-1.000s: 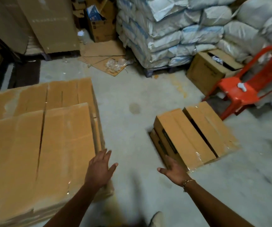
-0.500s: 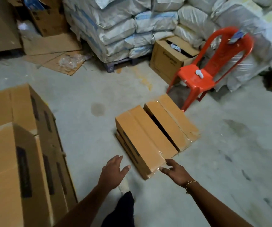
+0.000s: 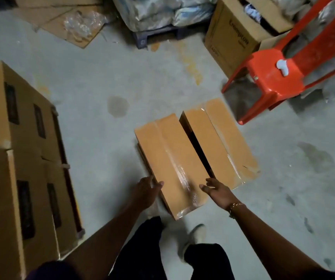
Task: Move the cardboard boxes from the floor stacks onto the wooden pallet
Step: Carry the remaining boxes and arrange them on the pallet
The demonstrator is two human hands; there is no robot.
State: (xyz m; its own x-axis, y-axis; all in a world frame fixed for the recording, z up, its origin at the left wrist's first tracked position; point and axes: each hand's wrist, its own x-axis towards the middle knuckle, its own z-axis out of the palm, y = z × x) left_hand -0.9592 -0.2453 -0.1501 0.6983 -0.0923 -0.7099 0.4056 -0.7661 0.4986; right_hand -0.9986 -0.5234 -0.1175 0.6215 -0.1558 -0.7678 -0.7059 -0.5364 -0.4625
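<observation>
Two long taped cardboard boxes lie side by side on the concrete floor. The nearer box (image 3: 170,160) sits on top of another box whose edge shows under its left side. The farther box (image 3: 221,142) lies to its right with a dark gap between them. My left hand (image 3: 146,188) touches the near left side of the nearer box, fingers spread. On the box's right, at its near end, my right hand (image 3: 216,188) hovers with straight fingers. A stack of large cardboard boxes (image 3: 21,158) fills the left; the pallet under it is hidden.
A red plastic chair (image 3: 273,77) stands right of the boxes. Behind it an open printed carton (image 3: 231,41) sits beside piled sacks on a pallet (image 3: 158,37). Flattened cardboard (image 3: 65,21) lies at the back left. My legs and one shoe (image 3: 194,237) are below.
I have stepped closer and bent down towards the floor boxes. Both hands moved forward from mid-air to the near end of the nearer box, one on each side.
</observation>
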